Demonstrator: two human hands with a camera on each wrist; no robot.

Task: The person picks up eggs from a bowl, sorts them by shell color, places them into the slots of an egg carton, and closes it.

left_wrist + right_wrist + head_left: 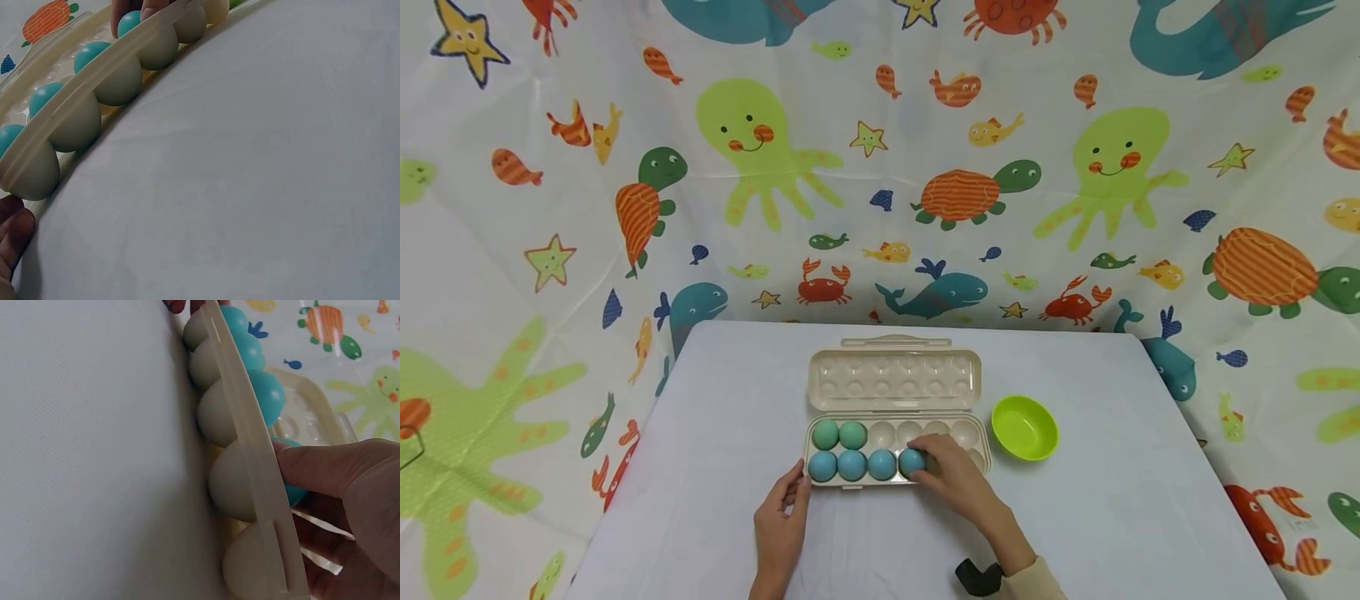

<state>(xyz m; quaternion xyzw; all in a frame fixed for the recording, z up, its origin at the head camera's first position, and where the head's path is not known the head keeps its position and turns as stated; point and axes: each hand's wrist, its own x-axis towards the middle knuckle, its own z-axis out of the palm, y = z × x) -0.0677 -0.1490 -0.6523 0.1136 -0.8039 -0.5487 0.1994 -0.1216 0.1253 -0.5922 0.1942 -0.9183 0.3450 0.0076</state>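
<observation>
A cream plastic egg box (859, 483) lies open on the table, its lid (895, 379) folded back. In its front row sit blue eggs (852, 466), and two green eggs (838, 434) fill the left of the back row. My right hand (958, 475) pinches the rightmost blue egg (294, 490) between thumb and fingers, at the fourth front cup. Part of that egg is hidden by the fingers. At the box's front left corner, my left hand (781, 521) grips the edge; in the left wrist view only its fingertips (22, 225) show.
A lime green bowl (1025, 427) stands just right of the egg box. Bare cups (965, 433) show at the box's right end. The table (700, 433) has a white cloth, and a sea-animal curtain (880, 183) hangs behind it. Something black (979, 577) is at the right wrist.
</observation>
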